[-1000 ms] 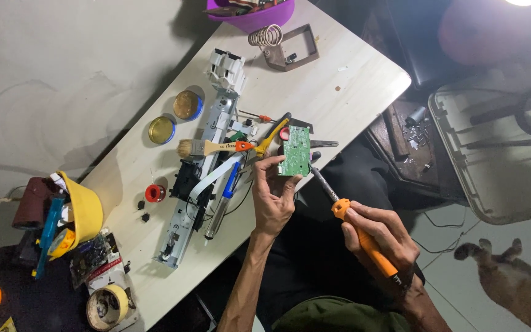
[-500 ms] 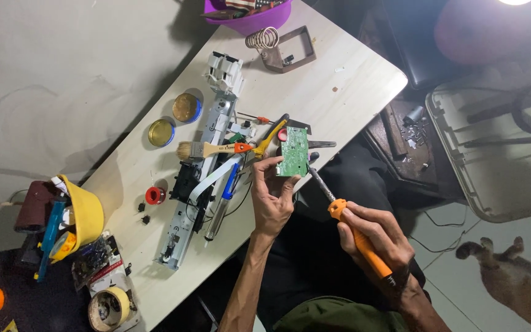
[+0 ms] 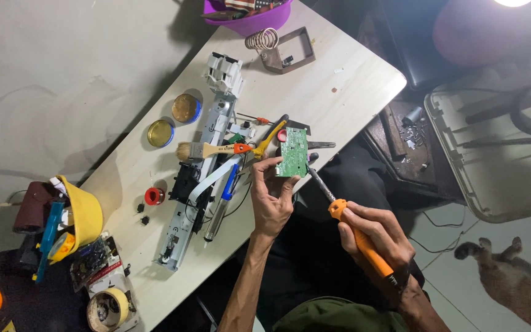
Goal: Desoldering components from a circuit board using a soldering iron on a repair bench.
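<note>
Head view looks straight down on a pale wooden table (image 3: 155,166) set at a slant. Left hand (image 3: 270,197) pinches a small green circuit board (image 3: 293,152) by its lower edge, thumb and fingers closed on it, board held just above the table's near long edge, about the middle of that edge. Right hand (image 3: 376,237) is wrapped tight round the orange handle of a soldering iron (image 3: 354,230), off the table over dark trousers; the metal tip points up toward the board's lower right corner, touching or just short, cannot tell. Beside the board on the table: a long grey metal printer frame (image 3: 201,166) lying lengthwise, a paintbrush (image 3: 207,149) across it, a yellow-handled tool (image 3: 268,136), a blue pen (image 3: 228,182). Two round tins (image 3: 173,120) sit open near the far long edge, both showing yellowish paste inside. Purple bowl (image 3: 247,13) at the far corner holds mixed bits, contents too cramped to name. Coil-spring iron stand (image 3: 278,49) just beside it. Yellow tub (image 3: 84,215) tipped on its side at the left end, with blue-handled tools in it. Tape roll (image 3: 109,308) at the near left corner, small red ring (image 3: 153,196) near the frame. Grey tray (image 3: 493,147) on the floor to the right, holding black cable. Animal (image 3: 514,276) lies on the tiled floor, lower right.
</note>
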